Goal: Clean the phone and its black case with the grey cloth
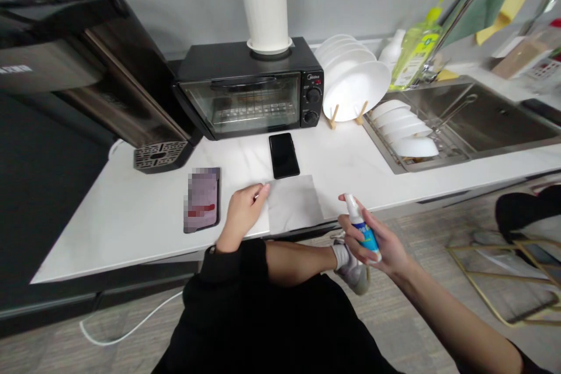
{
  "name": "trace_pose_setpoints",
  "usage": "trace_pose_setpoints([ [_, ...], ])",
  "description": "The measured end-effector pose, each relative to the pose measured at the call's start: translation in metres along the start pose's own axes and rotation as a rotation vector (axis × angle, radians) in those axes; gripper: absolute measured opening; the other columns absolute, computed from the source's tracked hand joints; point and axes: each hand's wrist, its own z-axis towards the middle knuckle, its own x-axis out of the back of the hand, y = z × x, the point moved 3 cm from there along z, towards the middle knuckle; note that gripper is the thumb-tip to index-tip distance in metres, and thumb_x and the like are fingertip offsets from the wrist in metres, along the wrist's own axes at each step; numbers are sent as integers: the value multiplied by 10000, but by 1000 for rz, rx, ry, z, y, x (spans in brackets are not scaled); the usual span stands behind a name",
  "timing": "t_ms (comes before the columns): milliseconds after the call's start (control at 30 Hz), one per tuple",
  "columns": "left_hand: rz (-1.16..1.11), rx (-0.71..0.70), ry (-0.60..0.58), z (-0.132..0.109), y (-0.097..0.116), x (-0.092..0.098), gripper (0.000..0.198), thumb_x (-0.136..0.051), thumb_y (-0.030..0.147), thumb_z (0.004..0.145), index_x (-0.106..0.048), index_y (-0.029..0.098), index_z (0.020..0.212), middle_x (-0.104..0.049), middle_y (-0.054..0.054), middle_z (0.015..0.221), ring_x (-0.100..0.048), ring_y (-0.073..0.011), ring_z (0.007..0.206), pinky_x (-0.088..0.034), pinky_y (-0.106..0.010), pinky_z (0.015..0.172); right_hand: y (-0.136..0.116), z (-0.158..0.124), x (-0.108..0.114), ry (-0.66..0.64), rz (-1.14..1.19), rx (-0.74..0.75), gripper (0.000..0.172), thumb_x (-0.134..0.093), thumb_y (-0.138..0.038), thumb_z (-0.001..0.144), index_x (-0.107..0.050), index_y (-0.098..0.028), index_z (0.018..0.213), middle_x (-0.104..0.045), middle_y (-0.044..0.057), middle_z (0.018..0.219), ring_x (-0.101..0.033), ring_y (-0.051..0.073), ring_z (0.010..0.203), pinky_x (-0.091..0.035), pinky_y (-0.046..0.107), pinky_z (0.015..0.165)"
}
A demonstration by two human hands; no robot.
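In my right hand (379, 242) is a small white spray bottle (366, 235) with a blue label, its nozzle tilted up and left. The fingers wrap round it, just off the front edge of the counter. My left hand (243, 210) rests closed on the white counter, its thumb side at the left edge of a grey cloth (294, 203). Whether anything is inside that hand I cannot tell. The cloth lies flat. Behind it lies a black smartphone (284, 155) with a dark screen. Left of my left hand is a second phone (204, 198), its screen blurred out.
At the back stands a black toaster oven (249, 99), with a white utensil holder (265, 9) on top. A dark drink machine (131, 82) is at the left. Rightward are racked white plates (355, 90), a soap bottle (416, 49) and a sink (491, 123) with bowls (405, 128).
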Motion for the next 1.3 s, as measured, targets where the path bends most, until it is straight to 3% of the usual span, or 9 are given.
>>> trace_pose_setpoints([
  [200,-56,63,-21,-4,-10,-2,478,-435,457,1021,-338,223,617,-328,50,590,-358,-107,561,-272,-272,563,8,17,5,36,58,-19,367,-626,-494,985,-644,-256,1264,-482,-27,900,-351,28,488,-303,137,338],
  [333,-45,71,-34,-4,-8,-2,484,-462,467,1010,-353,216,611,-350,49,585,-371,-108,565,-271,-280,583,6,30,8,56,-122,-3,437,-512,-540,1041,-541,-360,1438,-494,-36,893,-292,30,451,-257,164,348],
  [433,-35,73,-40,-2,-8,-4,483,-469,469,1011,-376,211,613,-363,49,583,-382,-109,569,-274,-284,601,-9,44,12,36,-622,126,495,-521,-521,1048,-442,-419,1526,-606,-5,977,-468,74,521,-437,215,463],
  [500,-31,73,-42,-1,-8,-4,481,-472,470,1010,-388,210,615,-362,49,583,-387,-111,573,-274,-286,610,-20,58,12,-46,-1074,238,499,-571,-461,1038,-473,-398,1524,-680,54,1215,-681,163,823,-592,320,745],
  [600,-30,74,-43,-2,-8,-4,481,-473,472,1009,-393,210,614,-354,49,579,-387,-112,569,-274,-288,613,-29,80,13,-211,-1572,312,520,-491,-409,1075,-402,-367,1586,-629,94,1454,-691,260,1157,-572,443,982],
  [700,-36,77,-40,-4,-8,-4,479,-464,469,1014,-401,211,616,-376,47,583,-396,-113,569,-278,-285,611,-29,99,15,-328,-1871,333,504,-391,-372,1108,-366,-317,1608,-704,108,1282,-735,232,933,-597,397,818],
  [833,-48,79,-38,-4,-7,-5,477,-464,468,1017,-410,211,619,-407,43,590,-406,-114,571,-278,-285,608,-23,114,21,-389,-2070,417,391,-405,-342,1109,-530,-253,1468,-733,89,1184,-714,189,790,-540,322,692],
  [1067,-60,76,-34,-3,-4,-4,467,-453,465,1015,-401,216,623,-407,40,586,-407,-120,570,-278,-289,602,-27,116,19,-429,-2108,490,403,-398,-345,1118,-453,-294,1514,-734,56,1189,-705,166,790,-469,287,640],
  [1300,-57,67,-30,-4,-4,-4,468,-455,465,1015,-380,218,625,-390,40,590,-389,-118,568,-269,-294,601,-29,115,19,-433,-2079,501,351,-396,-350,1119,-519,-265,1437,-745,63,1189,-710,164,792,-483,292,653],
])
